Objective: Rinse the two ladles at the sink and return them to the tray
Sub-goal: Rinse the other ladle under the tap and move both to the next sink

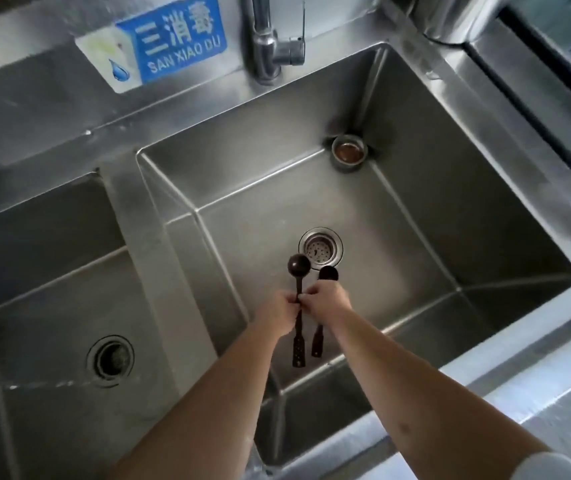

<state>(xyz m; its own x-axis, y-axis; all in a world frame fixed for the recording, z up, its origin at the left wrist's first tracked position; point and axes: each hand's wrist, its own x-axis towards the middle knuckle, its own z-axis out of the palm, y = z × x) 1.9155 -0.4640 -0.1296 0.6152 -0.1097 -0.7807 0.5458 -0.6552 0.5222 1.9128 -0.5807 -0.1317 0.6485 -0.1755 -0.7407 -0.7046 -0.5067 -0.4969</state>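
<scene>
Two dark brown ladles are held over the right sink basin [415, 216], bowls pointing away from me. The left ladle [298, 265] has a round bowl and a perforated handle end hanging below my hands. The right ladle [328, 273] sits beside it, its handle running under my right hand. My left hand [279, 311] pinches the left ladle's handle. My right hand [329, 301] grips the right ladle and its fingertips also touch the left ladle's handle. No water runs from the faucet [265, 46]. No tray is in view.
A drain strainer [320, 250] lies just beyond the ladle bowls. A small metal overflow cup [349, 152] stands in the basin's far corner. A second basin [34, 306] with an open drain [110, 361] is on the left. A blue sign [176, 36] hangs on the backsplash.
</scene>
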